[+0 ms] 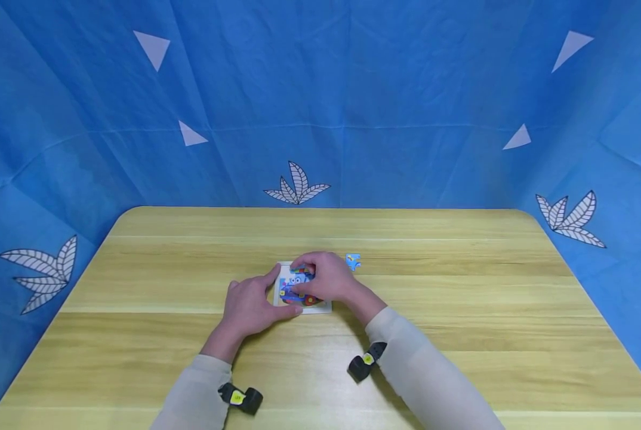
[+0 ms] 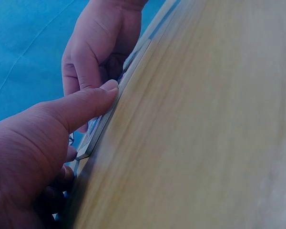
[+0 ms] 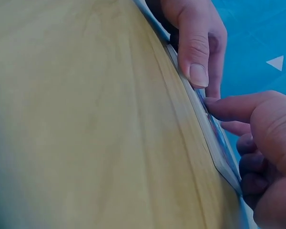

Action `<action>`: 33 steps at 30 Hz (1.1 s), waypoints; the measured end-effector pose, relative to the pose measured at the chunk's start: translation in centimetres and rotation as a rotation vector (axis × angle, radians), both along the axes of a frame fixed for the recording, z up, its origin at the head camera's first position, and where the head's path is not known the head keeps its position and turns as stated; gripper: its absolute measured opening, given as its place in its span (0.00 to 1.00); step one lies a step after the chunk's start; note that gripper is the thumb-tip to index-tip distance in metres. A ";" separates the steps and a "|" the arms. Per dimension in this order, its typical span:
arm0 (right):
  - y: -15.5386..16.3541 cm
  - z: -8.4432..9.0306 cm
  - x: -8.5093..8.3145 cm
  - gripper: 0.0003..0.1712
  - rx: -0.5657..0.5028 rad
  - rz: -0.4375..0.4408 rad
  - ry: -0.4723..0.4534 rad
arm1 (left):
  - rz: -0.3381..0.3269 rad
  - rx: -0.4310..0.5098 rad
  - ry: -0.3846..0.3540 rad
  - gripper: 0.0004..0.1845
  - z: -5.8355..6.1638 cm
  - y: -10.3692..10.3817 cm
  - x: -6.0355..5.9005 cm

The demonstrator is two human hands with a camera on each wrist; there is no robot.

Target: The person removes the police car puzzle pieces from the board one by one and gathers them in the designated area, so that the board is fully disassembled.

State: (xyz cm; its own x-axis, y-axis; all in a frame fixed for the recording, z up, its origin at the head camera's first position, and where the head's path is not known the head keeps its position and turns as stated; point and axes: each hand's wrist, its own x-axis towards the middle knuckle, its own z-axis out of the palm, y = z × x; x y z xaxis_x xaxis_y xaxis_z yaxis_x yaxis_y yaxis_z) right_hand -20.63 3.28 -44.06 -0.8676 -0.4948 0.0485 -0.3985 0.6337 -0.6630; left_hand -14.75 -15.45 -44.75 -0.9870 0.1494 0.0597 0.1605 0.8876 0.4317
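A small picture jigsaw puzzle (image 1: 286, 285) in a white frame lies on the table, showing a blue cartoon figure with eyes and colourful wheels. My left hand (image 1: 249, 304) grips the frame at its left side, thumb along the near edge and fingers at the far left corner. Over the puzzle's right part is my right hand (image 1: 328, 276); its thumb (image 3: 229, 108) and bent index finger reach down to the picture. Whether a piece sits between them is hidden. One loose blue puzzle piece (image 1: 353, 261) lies just beyond the right hand.
The wooden table (image 1: 460, 334) has rounded far corners. Blue cloth (image 1: 385, 89) with white triangles and leaf drawings hangs behind and at both sides. Each wrist wears a black strap with a small camera (image 1: 252, 401).
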 end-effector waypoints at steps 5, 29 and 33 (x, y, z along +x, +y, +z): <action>0.0 0.1 -0.2 0.21 0.031 0.017 -0.014 | 0.002 -0.002 0.001 0.57 -0.2 0.0 0.0; -0.3 0.5 -0.4 0.19 0.041 -0.013 -0.081 | -0.004 -0.014 0.006 0.57 -0.1 -0.1 -0.1; -0.3 0.5 -0.4 0.19 0.014 -0.021 -0.087 | -0.001 -0.013 -0.006 0.57 0.0 -0.1 0.0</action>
